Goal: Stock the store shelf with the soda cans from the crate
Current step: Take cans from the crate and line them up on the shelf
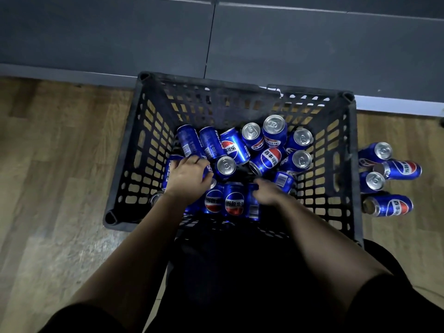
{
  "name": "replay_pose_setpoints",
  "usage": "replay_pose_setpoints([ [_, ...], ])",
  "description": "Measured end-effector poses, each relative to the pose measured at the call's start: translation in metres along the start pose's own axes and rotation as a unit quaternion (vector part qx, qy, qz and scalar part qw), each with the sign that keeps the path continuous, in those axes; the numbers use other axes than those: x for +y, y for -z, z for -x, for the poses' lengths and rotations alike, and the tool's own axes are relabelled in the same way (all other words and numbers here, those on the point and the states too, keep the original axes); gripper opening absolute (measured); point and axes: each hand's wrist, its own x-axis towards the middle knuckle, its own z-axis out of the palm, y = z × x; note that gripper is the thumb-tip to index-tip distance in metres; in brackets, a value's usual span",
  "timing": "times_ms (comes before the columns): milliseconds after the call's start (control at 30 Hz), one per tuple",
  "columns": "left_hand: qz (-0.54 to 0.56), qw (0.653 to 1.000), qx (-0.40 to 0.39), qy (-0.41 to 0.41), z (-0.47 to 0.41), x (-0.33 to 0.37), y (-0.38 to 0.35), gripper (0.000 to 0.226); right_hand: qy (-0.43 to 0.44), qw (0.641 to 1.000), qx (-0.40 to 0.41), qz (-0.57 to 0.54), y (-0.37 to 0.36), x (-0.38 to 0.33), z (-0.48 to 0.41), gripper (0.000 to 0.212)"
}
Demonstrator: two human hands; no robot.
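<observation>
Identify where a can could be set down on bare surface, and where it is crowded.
Bare: wooden floor left of the crate, up to the grey shelf base. Crowded: the crate bottom, packed with soda cans; floor right of the crate, holding loose cans.

Wooden plank floor [60, 164] carries everything. Black lattice crate [353, 152] stands on it at centre, far side close to grey panel [312, 56] running along 12 o'clock. At crate's 3 o'clock, just beside its wall, four soda cans [401, 169] on floor: two upright, two lying on side, alternating, bunched together.
</observation>
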Motion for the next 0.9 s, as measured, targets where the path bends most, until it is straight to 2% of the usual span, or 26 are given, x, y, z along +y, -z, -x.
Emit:
replay_pose_setpoints([
  [300,-0.004,1.0,0.003,-0.003,-0.005,-0.002,0.001,0.04,-0.004,0.999,0.024,-0.036,-0.005,0.009,-0.002,0.044],
  [533,-0.008,1.0,0.006,-0.006,-0.005,0.001,-0.001,0.041,0.004,0.996,0.084,-0.015,0.001,0.008,0.003,0.038],
  [567,-0.008,1.0,0.007,-0.005,-0.004,0.002,-0.001,0.041,0.003,0.996,0.083,-0.025,0.002,0.008,0.004,0.042],
  [667,-0.001,1.0,0.015,-0.008,-0.003,0.003,0.0,0.04,0.013,0.998,0.067,-0.009,0.004,0.008,0.008,0.07],
  [767,0.003,1.0,0.025,-0.009,-0.002,0.005,0.001,0.039,0.021,0.998,0.061,0.011,0.006,0.007,0.013,0.059],
  [900,0.005,0.999,0.032,-0.007,0.001,0.007,0.003,0.039,0.026,0.995,0.085,-0.054,0.014,0.007,0.018,0.05],
])
